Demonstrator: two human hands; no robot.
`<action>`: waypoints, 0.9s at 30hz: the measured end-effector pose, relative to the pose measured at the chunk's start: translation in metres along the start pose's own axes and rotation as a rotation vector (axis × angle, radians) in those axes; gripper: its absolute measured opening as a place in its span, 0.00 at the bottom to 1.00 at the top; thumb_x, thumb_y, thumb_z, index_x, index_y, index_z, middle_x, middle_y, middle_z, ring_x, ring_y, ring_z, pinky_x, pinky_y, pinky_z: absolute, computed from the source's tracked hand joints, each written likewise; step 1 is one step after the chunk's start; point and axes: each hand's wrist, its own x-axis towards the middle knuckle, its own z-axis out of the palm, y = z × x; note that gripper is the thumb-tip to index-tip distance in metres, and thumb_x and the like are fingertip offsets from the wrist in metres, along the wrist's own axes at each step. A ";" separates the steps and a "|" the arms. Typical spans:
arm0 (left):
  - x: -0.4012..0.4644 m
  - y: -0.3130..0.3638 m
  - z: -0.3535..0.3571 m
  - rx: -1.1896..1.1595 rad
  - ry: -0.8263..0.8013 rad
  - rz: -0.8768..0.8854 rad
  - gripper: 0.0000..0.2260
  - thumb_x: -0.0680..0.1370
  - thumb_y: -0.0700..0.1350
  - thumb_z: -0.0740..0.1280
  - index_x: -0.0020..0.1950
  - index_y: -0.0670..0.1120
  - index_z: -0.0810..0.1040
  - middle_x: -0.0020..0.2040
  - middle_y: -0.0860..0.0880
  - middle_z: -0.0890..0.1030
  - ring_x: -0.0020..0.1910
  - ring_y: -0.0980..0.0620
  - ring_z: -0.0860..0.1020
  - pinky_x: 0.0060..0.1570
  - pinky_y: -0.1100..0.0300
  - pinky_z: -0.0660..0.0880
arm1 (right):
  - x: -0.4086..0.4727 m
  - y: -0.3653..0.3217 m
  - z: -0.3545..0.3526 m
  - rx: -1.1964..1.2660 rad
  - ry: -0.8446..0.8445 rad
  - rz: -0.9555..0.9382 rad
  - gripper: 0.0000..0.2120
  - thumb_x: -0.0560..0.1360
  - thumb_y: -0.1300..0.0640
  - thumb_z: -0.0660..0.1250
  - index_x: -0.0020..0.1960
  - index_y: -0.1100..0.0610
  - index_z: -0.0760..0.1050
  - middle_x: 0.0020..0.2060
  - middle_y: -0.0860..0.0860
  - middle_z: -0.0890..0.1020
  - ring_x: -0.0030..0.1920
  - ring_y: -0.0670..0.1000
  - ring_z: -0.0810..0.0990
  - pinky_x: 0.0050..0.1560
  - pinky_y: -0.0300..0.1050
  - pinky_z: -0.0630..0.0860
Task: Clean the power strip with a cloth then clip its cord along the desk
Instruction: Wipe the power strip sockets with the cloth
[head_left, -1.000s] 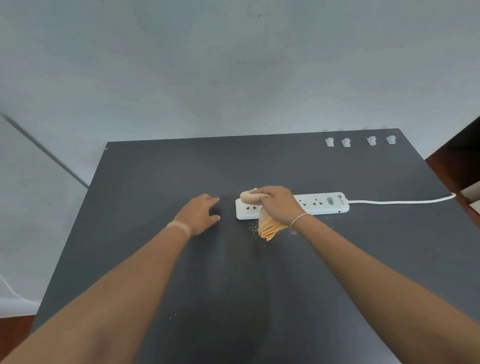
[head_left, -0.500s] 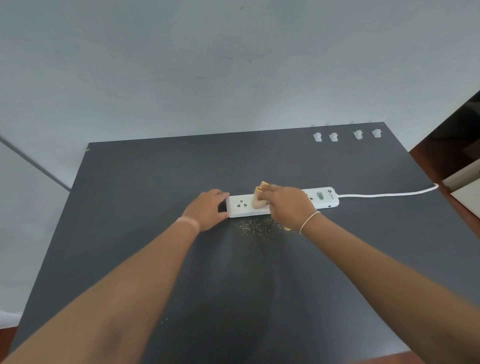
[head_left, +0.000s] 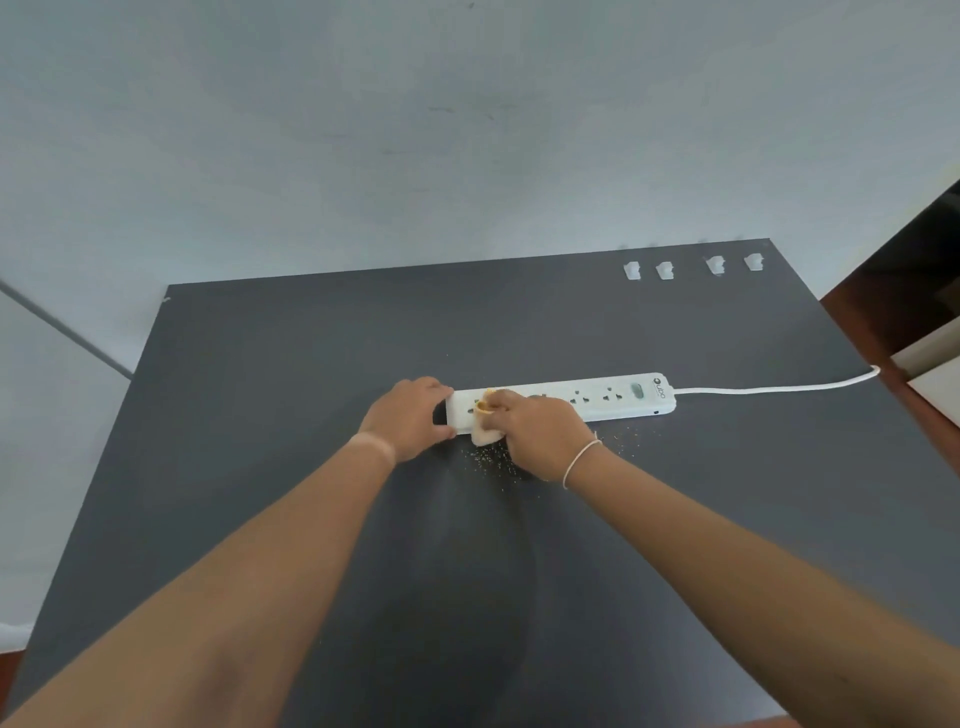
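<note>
The white power strip (head_left: 571, 402) lies flat near the middle of the dark tabletop (head_left: 260, 415), its long side running left to right, with the switch end to the right. Its white cord (head_left: 779, 388) leaves that right end and runs across to the tabletop's right edge. The right hand (head_left: 540, 434) presses a yellow-orange cloth (head_left: 485, 431) onto the strip's left part, fingers clenched around the bunched cloth so that only small bits of it show by the thumb and below the strip's front edge. The left hand (head_left: 410, 418) grips the strip's left end, thumb at the near side and fingers wrapped over the far side. Fine yellowish crumbs (head_left: 488, 460) are scattered on the tabletop just in front of the strip. Four small white cord clips (head_left: 691, 267) sit in a row near the far right edge of the tabletop, well apart from the strip.
</note>
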 end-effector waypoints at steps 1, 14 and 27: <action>0.000 0.001 0.000 0.008 0.006 -0.001 0.23 0.74 0.50 0.67 0.68 0.48 0.70 0.66 0.50 0.73 0.65 0.46 0.70 0.61 0.48 0.73 | -0.003 0.005 0.000 -0.011 -0.009 0.028 0.19 0.73 0.64 0.57 0.62 0.54 0.74 0.67 0.50 0.70 0.53 0.59 0.79 0.46 0.48 0.72; -0.002 -0.004 -0.003 0.085 -0.034 -0.009 0.22 0.76 0.50 0.65 0.69 0.49 0.69 0.68 0.51 0.71 0.66 0.46 0.70 0.61 0.49 0.73 | -0.003 0.008 -0.011 0.017 -0.021 0.041 0.17 0.73 0.63 0.57 0.59 0.53 0.75 0.65 0.51 0.71 0.53 0.58 0.79 0.44 0.46 0.70; 0.009 0.028 0.001 0.067 -0.048 0.041 0.27 0.76 0.51 0.65 0.73 0.48 0.63 0.72 0.50 0.67 0.68 0.45 0.66 0.65 0.49 0.69 | -0.013 0.040 -0.016 0.003 -0.024 0.199 0.18 0.73 0.64 0.58 0.59 0.52 0.76 0.62 0.50 0.72 0.50 0.59 0.80 0.41 0.46 0.69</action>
